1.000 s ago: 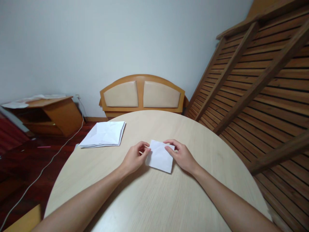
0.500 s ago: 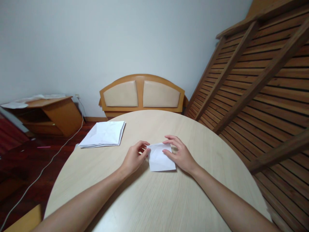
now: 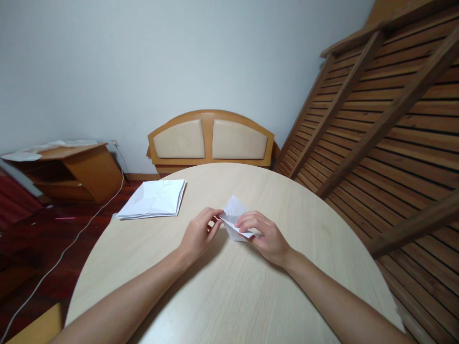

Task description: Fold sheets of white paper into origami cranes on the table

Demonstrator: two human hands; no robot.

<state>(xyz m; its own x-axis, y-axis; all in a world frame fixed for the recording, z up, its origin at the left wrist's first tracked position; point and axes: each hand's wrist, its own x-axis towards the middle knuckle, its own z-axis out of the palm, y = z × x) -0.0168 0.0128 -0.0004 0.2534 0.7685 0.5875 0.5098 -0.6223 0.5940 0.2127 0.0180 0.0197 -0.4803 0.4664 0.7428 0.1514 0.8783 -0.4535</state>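
Note:
A small piece of white folded paper (image 3: 234, 206) is tilted above the round table, with one flap standing up at the back and a lower part showing under its front edge. My left hand (image 3: 201, 233) pinches its left corner between thumb and fingertips. On the other side, my right hand (image 3: 263, 235) grips the right part, fingers on top and thumb underneath. How the paper's layers lie under the right fingers is hidden.
A stack of white paper (image 3: 152, 198) rests at the left edge of the round table (image 3: 229, 296). Behind stands a padded headboard (image 3: 211, 138). Wooden slats (image 3: 387, 110) lean on the right, and a low cabinet (image 3: 82, 167) and white cable (image 3: 71, 246) are left.
The paper was a nearly flat square facing me; now it is turned and tilted, its back flap raised. My right hand has closed around its right side.

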